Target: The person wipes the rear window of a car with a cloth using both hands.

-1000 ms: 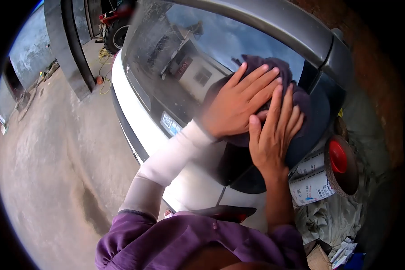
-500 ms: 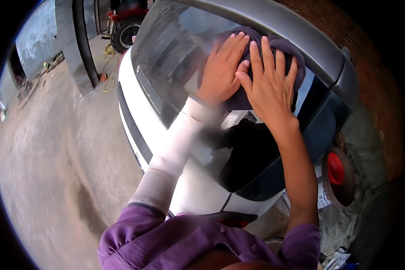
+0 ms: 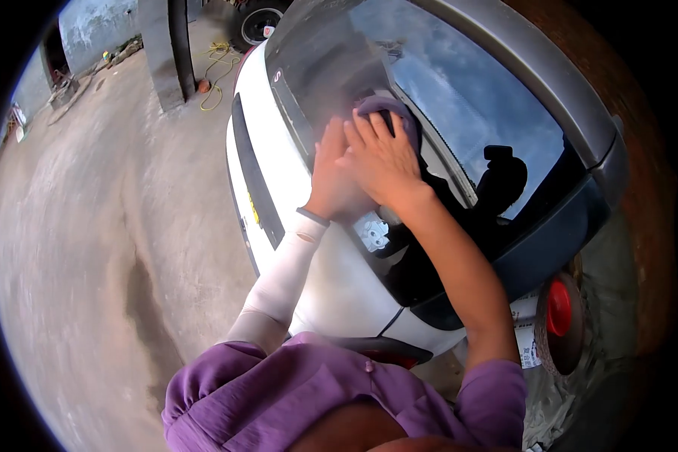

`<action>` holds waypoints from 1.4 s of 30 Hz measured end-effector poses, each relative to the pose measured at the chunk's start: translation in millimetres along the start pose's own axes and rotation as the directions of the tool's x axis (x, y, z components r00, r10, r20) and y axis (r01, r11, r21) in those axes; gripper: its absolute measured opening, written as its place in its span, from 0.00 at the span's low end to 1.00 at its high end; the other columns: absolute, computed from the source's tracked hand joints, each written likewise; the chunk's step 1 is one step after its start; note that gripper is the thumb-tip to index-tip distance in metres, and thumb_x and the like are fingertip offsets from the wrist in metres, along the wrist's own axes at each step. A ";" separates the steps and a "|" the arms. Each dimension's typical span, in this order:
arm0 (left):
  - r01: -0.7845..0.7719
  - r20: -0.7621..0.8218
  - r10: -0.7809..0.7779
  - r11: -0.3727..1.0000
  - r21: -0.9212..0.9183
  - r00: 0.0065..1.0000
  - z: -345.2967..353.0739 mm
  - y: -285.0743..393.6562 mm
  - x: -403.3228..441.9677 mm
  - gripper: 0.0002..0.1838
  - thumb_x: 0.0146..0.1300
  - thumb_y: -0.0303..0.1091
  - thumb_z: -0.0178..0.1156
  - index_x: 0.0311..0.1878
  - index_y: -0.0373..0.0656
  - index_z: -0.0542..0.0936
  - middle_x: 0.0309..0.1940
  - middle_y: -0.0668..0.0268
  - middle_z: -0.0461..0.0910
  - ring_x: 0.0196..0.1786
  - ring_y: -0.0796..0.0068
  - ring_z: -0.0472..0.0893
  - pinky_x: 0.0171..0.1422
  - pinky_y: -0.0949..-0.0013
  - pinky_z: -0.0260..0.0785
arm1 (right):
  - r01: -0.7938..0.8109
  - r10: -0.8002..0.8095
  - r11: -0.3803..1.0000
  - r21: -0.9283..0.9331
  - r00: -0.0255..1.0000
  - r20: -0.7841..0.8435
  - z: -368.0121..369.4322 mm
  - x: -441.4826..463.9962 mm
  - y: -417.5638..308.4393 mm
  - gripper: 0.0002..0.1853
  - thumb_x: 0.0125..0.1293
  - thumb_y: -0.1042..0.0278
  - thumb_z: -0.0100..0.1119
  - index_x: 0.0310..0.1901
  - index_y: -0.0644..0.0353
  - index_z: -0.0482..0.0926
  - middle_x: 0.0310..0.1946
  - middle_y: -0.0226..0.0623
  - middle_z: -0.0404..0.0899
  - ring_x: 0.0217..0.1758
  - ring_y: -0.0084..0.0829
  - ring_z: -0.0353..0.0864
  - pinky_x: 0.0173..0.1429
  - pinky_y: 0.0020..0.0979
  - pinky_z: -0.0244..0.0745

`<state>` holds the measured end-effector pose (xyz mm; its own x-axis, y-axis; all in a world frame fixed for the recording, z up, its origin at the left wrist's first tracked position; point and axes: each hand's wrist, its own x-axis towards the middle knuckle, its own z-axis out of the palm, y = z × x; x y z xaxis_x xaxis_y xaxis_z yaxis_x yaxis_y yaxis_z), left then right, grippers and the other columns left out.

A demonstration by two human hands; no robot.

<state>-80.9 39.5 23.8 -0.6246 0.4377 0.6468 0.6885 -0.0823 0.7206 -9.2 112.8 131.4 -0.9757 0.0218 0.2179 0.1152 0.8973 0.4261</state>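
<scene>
A dark purple cloth (image 3: 403, 113) lies bunched on the rear window (image 3: 490, 98) of a white car (image 3: 331, 294). My right hand (image 3: 384, 162) rests flat on the cloth with its fingers stretched out, pressing it to the glass. Close against it on the left is my left hand (image 3: 333, 169), also flat with fingers extended, and partly blurred. How much of the cloth lies under the left palm is hidden. A light sleeve covers my left forearm. Sky and a dark silhouette reflect in the glass.
A grey roof edge (image 3: 535, 68) borders the window. At right stands a round basket-like thing with a red middle (image 3: 558, 307), beside plastic sheeting. On the concrete floor (image 3: 90, 264) are a pillar (image 3: 166, 53), a yellow cord (image 3: 217, 75) and a wheel (image 3: 260, 29).
Both hands and the cloth have moved left and down across the glass, away from the roof edge. The hands are now closer together. The camera view has shifted too.
</scene>
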 end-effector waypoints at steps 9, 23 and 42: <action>0.142 -0.063 -0.150 0.982 -0.127 0.987 23.7 -42.3 -27.2 0.33 0.78 0.44 0.43 0.79 0.36 0.57 0.81 0.49 0.53 0.84 0.48 0.49 0.84 0.43 0.32 | 0.092 -0.087 0.995 0.040 0.989 -0.116 28.4 -4.7 -9.7 0.31 0.69 0.49 0.53 0.65 0.64 0.75 0.68 0.43 0.72 0.74 0.42 0.63 0.80 0.50 0.46; -0.511 -0.079 0.515 0.857 0.073 0.853 69.9 119.8 94.9 0.33 0.75 0.45 0.50 0.76 0.37 0.63 0.77 0.49 0.61 0.81 0.46 0.55 0.80 0.34 0.39 | -0.357 0.232 0.930 -0.088 0.754 -0.614 -75.9 -98.3 99.4 0.29 0.67 0.47 0.61 0.64 0.56 0.77 0.70 0.41 0.72 0.72 0.45 0.67 0.77 0.53 0.52; -0.068 0.304 0.040 0.994 0.084 0.952 58.3 76.2 -168.4 0.44 0.68 0.53 0.56 0.79 0.35 0.59 0.79 0.43 0.52 0.82 0.35 0.46 0.81 0.34 0.35 | -0.372 0.418 0.888 0.271 0.897 -0.141 15.6 -220.7 -60.5 0.31 0.76 0.44 0.46 0.69 0.60 0.73 0.73 0.44 0.68 0.67 0.47 0.70 0.71 0.46 0.56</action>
<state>98.2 11.7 -44.7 -0.4552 0.6852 0.5685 0.7581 -0.0367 0.6512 196.3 60.5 43.8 -0.8010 0.3329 0.4975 0.4144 0.9082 0.0594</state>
